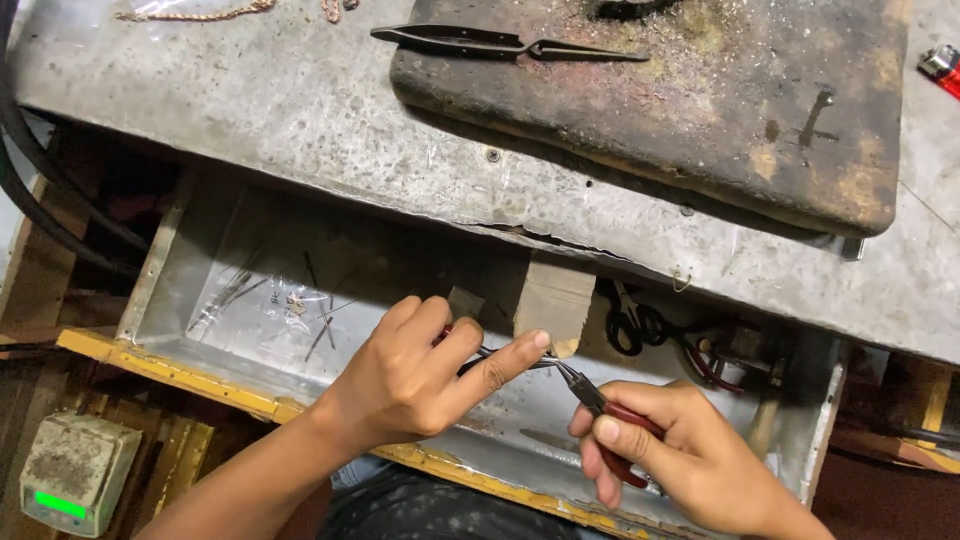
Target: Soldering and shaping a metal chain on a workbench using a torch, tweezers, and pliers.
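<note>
Pliers (600, 405) in right hand (680, 455) | metal tray (190, 250): wire bits (290, 300), scissors (630, 320)

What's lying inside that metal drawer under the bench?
In the metal drawer: thin wires at left, black-handled scissors at right. The hands, left and right, cover the middle.

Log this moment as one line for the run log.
left hand: holds second pliers | right hand: grips red-handled pliers | tips meet over metal drawer | tweezers on block
</note>
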